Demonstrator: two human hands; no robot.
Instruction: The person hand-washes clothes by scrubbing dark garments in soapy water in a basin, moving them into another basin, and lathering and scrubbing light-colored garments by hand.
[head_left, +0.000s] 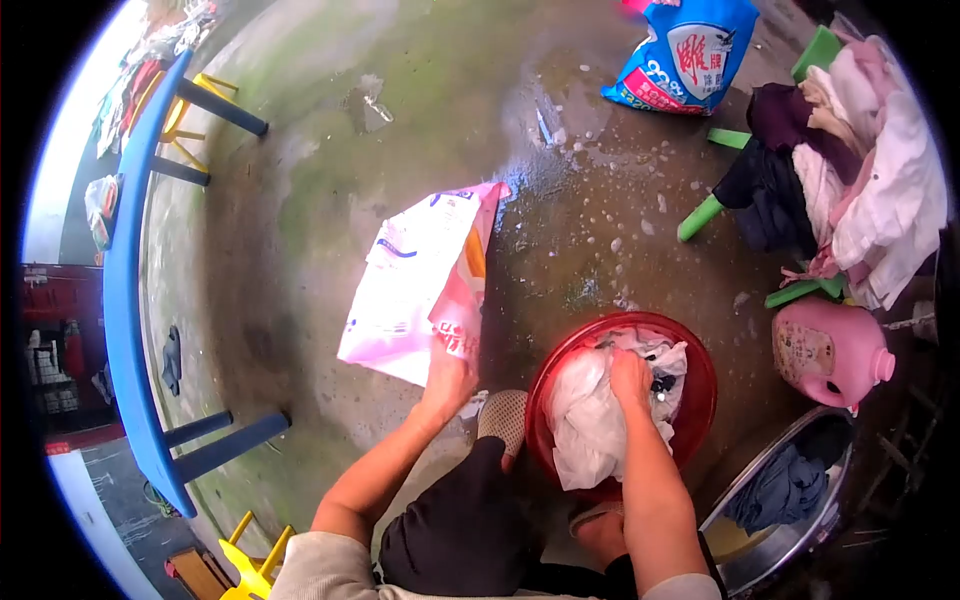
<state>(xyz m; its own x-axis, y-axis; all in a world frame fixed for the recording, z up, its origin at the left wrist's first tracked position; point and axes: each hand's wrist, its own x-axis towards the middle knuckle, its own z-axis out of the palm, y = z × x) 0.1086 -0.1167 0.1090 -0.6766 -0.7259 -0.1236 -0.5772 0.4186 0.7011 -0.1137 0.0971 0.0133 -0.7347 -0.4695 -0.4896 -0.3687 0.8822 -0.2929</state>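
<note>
My left hand (452,378) is closed on the lower edge of a pink and white printed plastic bag (408,275), which tilts out over the wet floor. In front of my feet stands a red basin (535,425) with white cloth (585,415) and some dark pieces in it. Inside the basin, my right hand (630,378) is closed on the white cloth; its fingertips are partly hidden.
A blue detergent bag (690,60) stands at the top right. Clothes (860,150) are heaped on green-legged furniture, beside a pink jug (825,350). A metal tub (730,570) holds dark clothes. At left are a blue table (125,280) and yellow chairs (255,560).
</note>
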